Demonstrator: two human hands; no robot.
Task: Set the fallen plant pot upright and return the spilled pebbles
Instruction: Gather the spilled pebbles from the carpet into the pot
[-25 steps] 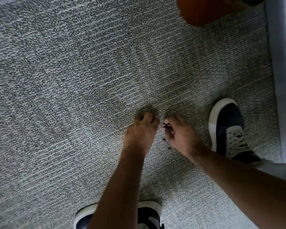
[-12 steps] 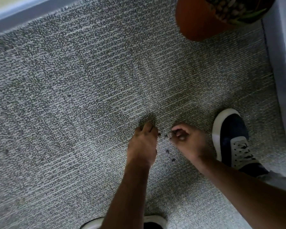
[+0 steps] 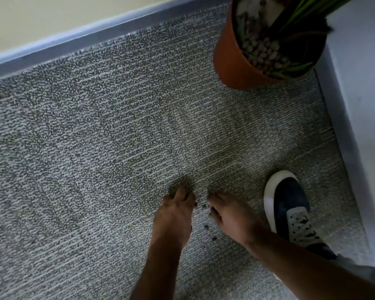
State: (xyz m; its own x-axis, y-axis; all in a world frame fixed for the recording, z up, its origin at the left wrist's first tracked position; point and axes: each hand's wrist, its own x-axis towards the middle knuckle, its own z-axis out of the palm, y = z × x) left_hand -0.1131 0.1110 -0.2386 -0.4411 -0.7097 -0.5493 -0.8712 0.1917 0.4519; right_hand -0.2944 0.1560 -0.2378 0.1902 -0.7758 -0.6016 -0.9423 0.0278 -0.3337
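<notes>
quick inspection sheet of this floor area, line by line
surface: grey flecked carpet
job's things: orange plant pot upright at top right, pebbles inside; a few dark bits on the carpet between the hands
clutter: nothing seen
grippers: left hand and right hand down at the carpet, fingers curled; held contents cannot be told
cables: nothing seen
surroundings: baseboard along the top, white wall at right, dark shoe beside the right hand

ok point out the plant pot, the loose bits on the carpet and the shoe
terracotta plant pot (image 3: 227,59), head view, on its orange outer wall
dark spilled bits (image 3: 214,238), head view, on one speck between the hands
dark sneaker (image 3: 289,204), head view, on its toe upper
</notes>
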